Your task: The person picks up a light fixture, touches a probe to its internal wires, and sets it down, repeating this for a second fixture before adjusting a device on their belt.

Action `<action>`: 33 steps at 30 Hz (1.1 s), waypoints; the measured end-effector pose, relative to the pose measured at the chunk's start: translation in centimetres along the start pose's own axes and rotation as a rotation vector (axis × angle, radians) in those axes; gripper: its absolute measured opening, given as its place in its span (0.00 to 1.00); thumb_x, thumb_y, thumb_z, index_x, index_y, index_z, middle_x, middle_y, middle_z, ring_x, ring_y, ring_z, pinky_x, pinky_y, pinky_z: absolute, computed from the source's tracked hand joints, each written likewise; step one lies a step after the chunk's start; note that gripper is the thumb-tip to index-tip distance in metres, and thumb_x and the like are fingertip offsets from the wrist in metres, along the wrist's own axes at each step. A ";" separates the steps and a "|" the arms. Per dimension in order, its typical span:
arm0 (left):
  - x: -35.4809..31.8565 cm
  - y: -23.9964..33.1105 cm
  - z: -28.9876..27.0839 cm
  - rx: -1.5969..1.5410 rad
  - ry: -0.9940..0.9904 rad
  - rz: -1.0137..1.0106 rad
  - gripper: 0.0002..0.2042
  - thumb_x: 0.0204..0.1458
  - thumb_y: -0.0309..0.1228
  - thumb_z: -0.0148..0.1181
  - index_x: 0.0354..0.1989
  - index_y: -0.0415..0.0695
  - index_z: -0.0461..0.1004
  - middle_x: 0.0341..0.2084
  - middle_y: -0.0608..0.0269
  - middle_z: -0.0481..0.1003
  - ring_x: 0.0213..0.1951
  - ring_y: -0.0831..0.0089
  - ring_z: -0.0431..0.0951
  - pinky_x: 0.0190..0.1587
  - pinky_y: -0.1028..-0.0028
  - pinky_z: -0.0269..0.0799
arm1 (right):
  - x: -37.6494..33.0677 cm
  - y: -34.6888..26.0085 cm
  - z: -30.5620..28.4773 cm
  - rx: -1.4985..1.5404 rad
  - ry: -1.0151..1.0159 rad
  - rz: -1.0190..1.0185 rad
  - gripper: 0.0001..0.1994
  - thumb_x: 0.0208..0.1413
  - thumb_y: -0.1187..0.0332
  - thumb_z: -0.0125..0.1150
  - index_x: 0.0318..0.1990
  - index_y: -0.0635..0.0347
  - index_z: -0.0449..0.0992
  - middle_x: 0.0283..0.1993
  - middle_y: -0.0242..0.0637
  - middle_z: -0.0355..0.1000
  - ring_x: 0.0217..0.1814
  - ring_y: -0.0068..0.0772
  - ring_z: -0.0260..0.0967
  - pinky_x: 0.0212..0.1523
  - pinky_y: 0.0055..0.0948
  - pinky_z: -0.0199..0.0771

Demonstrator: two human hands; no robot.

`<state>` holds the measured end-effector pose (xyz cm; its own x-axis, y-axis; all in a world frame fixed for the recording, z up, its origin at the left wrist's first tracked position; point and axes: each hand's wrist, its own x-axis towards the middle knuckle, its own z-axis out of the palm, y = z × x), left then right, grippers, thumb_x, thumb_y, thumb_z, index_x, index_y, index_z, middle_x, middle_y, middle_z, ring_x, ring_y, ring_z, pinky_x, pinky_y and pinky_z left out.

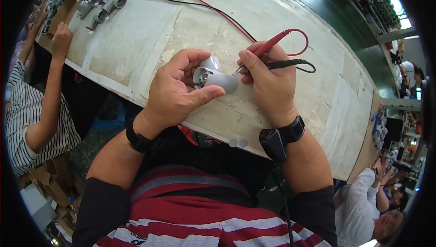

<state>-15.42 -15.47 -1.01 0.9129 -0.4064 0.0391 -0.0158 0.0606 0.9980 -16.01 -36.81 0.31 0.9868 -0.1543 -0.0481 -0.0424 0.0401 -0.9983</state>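
Left hand (175,88): grips grey housing (228,83), between both hands.
Right hand (270,81): pinches red probe (272,43) and black probe (279,64).
Risk: a loosening pinch could let the probes slip off or touch.
Counter (290,10): beneath both hands.

**Grey housing (223,83), red probe (273,42), black probe (282,64) close together**

The glossy, branched housing is held sideways, open end leftward, showing inner parts. Both probes point leftward, tips near its right end; contact is unclear.
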 end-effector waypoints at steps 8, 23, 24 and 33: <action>-1.2 -0.9 0.1 0.012 -0.014 -0.012 0.33 0.50 0.32 0.80 0.62 0.36 0.69 0.46 0.60 0.80 0.47 0.76 0.80 0.51 0.75 0.79 | 0.4 0.2 -0.2 -0.089 0.053 -0.055 0.06 0.63 0.71 0.69 0.43 0.60 0.78 0.32 0.32 0.78 0.28 0.17 0.72 0.28 0.17 0.72; 0.2 -0.8 -0.4 0.147 -0.037 0.198 0.36 0.47 0.29 0.81 0.66 0.41 0.71 0.57 0.53 0.77 0.52 0.68 0.81 0.53 0.72 0.79 | 0.0 0.3 0.1 -0.097 0.035 -0.069 0.06 0.63 0.71 0.69 0.43 0.60 0.78 0.33 0.31 0.78 0.31 0.16 0.72 0.28 0.17 0.70; 0.3 -0.7 -0.4 0.147 -0.036 0.198 0.36 0.47 0.29 0.81 0.66 0.41 0.71 0.57 0.53 0.77 0.52 0.68 0.81 0.53 0.72 0.79 | 0.0 0.4 0.1 -0.101 0.036 -0.071 0.06 0.63 0.71 0.69 0.43 0.60 0.78 0.33 0.31 0.78 0.30 0.16 0.72 0.28 0.17 0.70; 0.7 0.0 0.0 0.350 -0.168 0.415 0.33 0.45 0.24 0.78 0.63 0.42 0.75 0.63 0.47 0.74 0.59 0.56 0.79 0.57 0.67 0.79 | 0.0 0.8 -0.1 -0.139 0.035 -0.107 0.07 0.63 0.70 0.70 0.44 0.60 0.78 0.32 0.30 0.78 0.29 0.16 0.72 0.27 0.17 0.71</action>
<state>-14.75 -15.74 -0.97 0.7243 -0.5540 0.4105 -0.5199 -0.0478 0.8529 -16.05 -36.92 -0.53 0.9810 -0.1848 0.0598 0.0390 -0.1146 -0.9926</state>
